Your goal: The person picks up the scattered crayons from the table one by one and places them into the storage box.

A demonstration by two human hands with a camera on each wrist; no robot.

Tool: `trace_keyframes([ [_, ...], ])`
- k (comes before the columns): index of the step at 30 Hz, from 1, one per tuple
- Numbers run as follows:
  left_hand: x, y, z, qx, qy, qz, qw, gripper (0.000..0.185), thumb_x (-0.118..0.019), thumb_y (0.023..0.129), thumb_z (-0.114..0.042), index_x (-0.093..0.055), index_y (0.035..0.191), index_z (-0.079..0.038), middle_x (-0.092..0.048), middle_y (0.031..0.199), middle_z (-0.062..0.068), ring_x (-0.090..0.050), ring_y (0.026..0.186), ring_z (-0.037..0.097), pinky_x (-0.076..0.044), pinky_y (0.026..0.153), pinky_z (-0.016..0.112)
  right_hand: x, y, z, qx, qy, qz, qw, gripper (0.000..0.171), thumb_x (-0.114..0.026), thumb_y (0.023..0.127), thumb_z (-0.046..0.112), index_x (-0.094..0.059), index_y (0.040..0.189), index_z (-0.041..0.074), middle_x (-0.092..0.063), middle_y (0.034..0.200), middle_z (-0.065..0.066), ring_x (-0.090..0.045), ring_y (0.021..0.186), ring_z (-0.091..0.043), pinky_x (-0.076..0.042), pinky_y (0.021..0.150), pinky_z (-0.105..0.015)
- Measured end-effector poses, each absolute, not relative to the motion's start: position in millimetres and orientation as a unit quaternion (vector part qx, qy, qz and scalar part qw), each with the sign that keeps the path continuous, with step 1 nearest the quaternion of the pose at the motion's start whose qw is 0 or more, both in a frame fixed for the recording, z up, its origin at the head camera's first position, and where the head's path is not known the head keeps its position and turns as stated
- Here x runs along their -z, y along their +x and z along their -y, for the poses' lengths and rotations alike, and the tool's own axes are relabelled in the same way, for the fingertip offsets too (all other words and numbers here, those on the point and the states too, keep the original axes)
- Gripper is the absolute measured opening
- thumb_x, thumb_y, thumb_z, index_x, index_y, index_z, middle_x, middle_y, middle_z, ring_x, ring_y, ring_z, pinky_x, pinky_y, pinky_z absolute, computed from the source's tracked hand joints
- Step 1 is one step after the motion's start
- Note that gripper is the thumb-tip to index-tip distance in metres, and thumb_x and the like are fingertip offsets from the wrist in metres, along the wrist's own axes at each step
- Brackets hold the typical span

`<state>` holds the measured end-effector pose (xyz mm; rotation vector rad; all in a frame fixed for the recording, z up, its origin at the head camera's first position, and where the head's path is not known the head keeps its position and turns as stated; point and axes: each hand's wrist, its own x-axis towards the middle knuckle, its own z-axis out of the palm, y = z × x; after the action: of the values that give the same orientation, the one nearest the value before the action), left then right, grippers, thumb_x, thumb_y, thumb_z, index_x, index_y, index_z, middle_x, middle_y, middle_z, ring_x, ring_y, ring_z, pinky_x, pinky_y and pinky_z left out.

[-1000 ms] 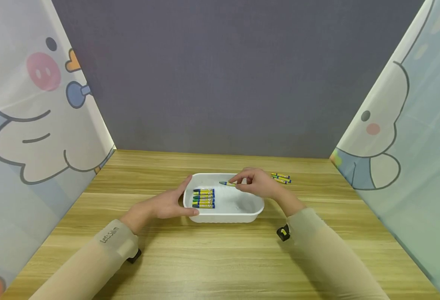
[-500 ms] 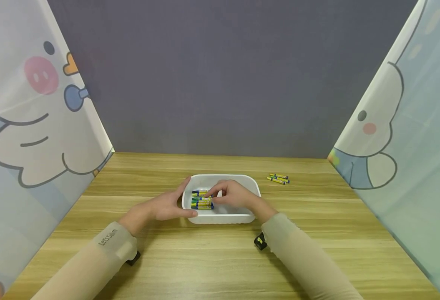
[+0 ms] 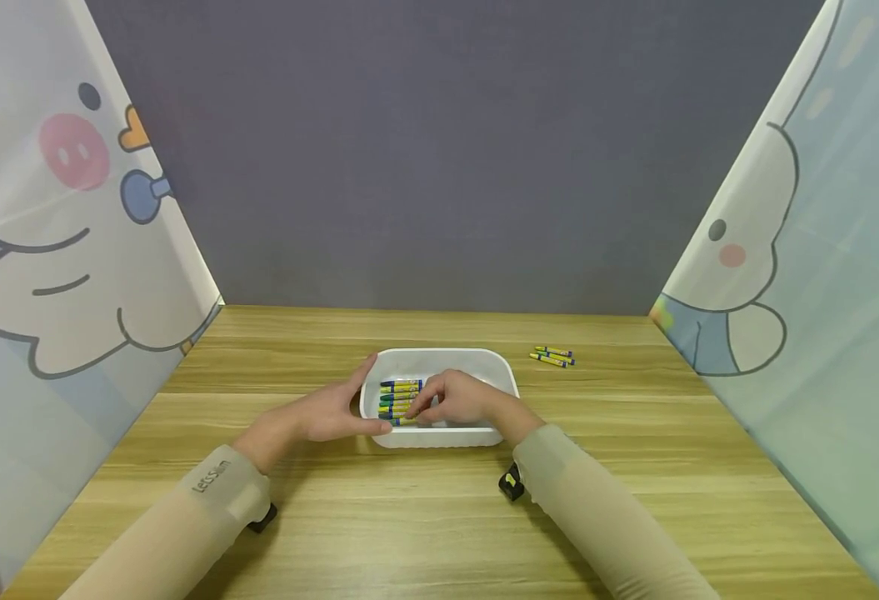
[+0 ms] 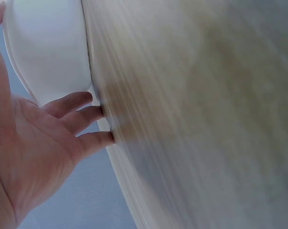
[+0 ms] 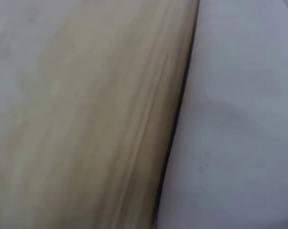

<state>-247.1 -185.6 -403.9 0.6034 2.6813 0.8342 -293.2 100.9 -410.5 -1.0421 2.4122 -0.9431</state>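
Observation:
A white plastic tray (image 3: 446,437) lies on the wooden table, with a row of yellow-wrapped crayons (image 3: 402,396) side by side in its left end. My left hand (image 3: 334,410) holds that end, thumb along the near rim and index finger at the far corner. In the left wrist view, its other fingers (image 4: 93,140) reach down beside the tray wall to the tabletop. My right hand (image 3: 460,398) is inside the tray, pinching a crayon (image 3: 403,422) at the near side of the row. The right wrist view is blurred and shows only the tray's wall (image 5: 229,119) and the table.
To the right of the tray, 3 more crayons (image 3: 551,357) lie in a loose group on the table (image 3: 379,517). A dark grey panel (image 3: 439,158) stands behind the table. Cartoon-printed sheets hang on the left (image 3: 139,275) and right (image 3: 844,317).
My right hand has carried the crayon leftward over the row, then down to its near side. The left hand keeps its hold on the tray.

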Motion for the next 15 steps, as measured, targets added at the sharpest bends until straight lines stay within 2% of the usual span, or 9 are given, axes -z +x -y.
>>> trace_keyframes([
  [7,405.2,-246.9,184.5,-0.284,0.202,-0.927,0.137,0.133,-0.078,0.089,-0.074,0.008,0.178,-0.025,-0.05,0.165,0.029,-0.06,0.137,0.038,-0.044,0.12,0.063,411.0,-292.4,-100.6,0.329,-0.368,-0.853,0.17,0.014,-0.082,0.097,0.01,-0.089,0.108,0.016,-0.077,0.098,0.004,-0.063,0.084,-0.002,-0.053,0.076,-0.021],
  [15,406.5,-247.6,186.1,-0.291,0.205,-0.924,0.136,0.133,-0.079,0.09,-0.072,0.008,0.178,-0.023,-0.053,0.162,0.026,-0.062,0.13,0.032,-0.045,0.118,0.063,413.3,-293.5,-99.9,0.334,-0.362,-0.854,0.169,0.014,-0.084,0.096,0.009,-0.089,0.109,0.013,-0.078,0.098,0.002,-0.062,0.084,0.0,-0.052,0.076,-0.018],
])
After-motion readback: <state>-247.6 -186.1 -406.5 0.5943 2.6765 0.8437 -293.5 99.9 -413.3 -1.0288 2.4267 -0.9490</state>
